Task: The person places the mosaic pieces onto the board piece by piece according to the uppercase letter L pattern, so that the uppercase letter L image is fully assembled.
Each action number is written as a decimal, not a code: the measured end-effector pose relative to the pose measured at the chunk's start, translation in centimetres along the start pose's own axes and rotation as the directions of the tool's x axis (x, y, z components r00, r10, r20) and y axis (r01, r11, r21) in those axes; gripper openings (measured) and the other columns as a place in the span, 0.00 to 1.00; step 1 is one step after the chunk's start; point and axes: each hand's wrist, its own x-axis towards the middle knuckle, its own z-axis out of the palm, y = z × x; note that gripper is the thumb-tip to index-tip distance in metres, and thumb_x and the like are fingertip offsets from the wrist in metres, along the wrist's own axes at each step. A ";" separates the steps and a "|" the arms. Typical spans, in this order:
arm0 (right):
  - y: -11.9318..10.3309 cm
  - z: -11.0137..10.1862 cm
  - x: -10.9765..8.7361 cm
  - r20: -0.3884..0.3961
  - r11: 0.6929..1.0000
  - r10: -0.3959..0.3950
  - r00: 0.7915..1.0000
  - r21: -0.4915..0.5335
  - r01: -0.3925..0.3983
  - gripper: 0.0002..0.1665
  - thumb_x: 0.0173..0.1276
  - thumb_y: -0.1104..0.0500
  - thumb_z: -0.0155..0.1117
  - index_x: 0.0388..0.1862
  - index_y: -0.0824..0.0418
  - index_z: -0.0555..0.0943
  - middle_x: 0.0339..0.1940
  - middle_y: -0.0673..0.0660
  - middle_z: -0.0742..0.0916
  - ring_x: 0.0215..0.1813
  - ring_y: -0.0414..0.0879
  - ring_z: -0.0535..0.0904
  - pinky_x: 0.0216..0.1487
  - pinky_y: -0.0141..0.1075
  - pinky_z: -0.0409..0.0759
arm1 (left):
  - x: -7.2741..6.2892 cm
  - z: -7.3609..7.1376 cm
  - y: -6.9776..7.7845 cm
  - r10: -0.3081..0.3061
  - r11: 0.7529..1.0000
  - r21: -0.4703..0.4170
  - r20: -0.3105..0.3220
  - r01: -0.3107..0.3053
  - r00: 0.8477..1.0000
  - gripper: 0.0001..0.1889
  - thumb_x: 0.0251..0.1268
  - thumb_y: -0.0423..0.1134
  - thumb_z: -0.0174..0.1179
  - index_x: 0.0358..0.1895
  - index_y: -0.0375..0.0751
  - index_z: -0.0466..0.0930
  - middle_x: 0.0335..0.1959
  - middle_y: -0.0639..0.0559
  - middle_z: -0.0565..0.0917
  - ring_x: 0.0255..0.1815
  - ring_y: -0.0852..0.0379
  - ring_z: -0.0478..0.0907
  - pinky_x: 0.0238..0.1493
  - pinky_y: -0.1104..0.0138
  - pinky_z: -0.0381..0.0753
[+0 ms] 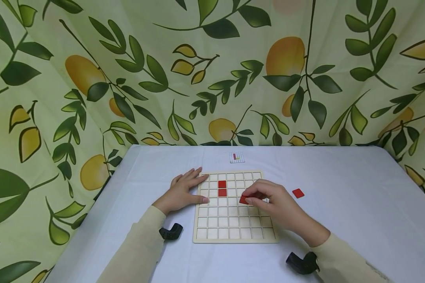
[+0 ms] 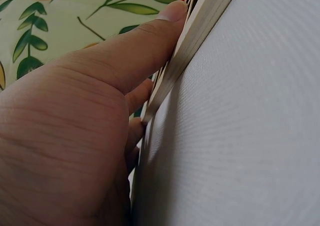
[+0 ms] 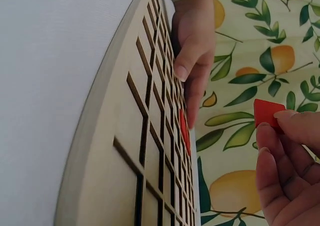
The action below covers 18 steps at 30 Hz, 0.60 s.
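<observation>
A wooden grid board point(image 1: 235, 240) lies on the table with square recesses. Two red square tiles point(image 1: 222, 192) sit in it, one above the other, left of its middle. My right hand point(image 1: 278, 200) pinches another red tile point(image 3: 267, 112) between thumb and fingers, held above the board's right half. My left hand point(image 1: 182, 190) rests on the board's left edge with fingers spread; its thumb point(image 2: 150, 41) lies over the rim in the left wrist view.
One loose red tile point(image 1: 298, 193) lies on the white tablecloth point(image 1: 357, 204) right of the board. Behind the board is a small card point(image 1: 237, 157) printed with a coloured grid pattern. A leaf-and-fruit patterned curtain point(image 1: 212, 78) hangs behind the table.
</observation>
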 end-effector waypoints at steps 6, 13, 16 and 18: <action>0.1 1.7 1.7 0.032 0.999 0.044 0.999 -0.016 -0.044 0.11 0.75 0.69 0.74 0.46 0.52 0.90 0.44 0.43 0.88 0.45 0.43 0.84 0.50 0.36 0.87 | 0.1 0.1 -0.1 0.001 1.000 0.006 0.004 -0.001 1.000 0.49 0.61 0.66 0.77 0.85 0.59 0.70 0.90 0.56 0.52 0.90 0.50 0.39 0.83 0.44 0.31; 0.6 3.9 3.2 0.053 0.996 0.089 0.995 0.018 -0.090 0.10 0.76 0.68 0.73 0.47 0.54 0.90 0.45 0.49 0.89 0.45 0.44 0.84 0.50 0.37 0.86 | 0.1 0.1 -0.2 0.009 1.000 0.026 0.012 -0.009 1.000 0.48 0.62 0.68 0.75 0.85 0.61 0.69 0.90 0.57 0.51 0.90 0.51 0.38 0.83 0.44 0.31; 1.1 4.7 3.9 0.059 0.993 0.117 0.991 0.018 -0.118 0.09 0.76 0.67 0.73 0.45 0.53 0.90 0.43 0.47 0.88 0.44 0.45 0.84 0.49 0.38 0.85 | 0.1 0.1 -0.3 0.020 0.999 0.036 0.008 -0.021 1.000 0.48 0.63 0.69 0.74 0.85 0.61 0.69 0.90 0.57 0.52 0.90 0.51 0.39 0.83 0.45 0.32; 1.4 5.3 4.3 0.070 0.989 0.145 0.987 0.001 -0.145 0.08 0.76 0.66 0.74 0.44 0.52 0.89 0.42 0.45 0.87 0.44 0.44 0.83 0.49 0.38 0.84 | 0.1 0.1 -0.4 0.027 0.999 0.033 0.003 -0.027 1.000 0.48 0.63 0.69 0.74 0.85 0.61 0.69 0.90 0.57 0.52 0.90 0.50 0.39 0.83 0.45 0.32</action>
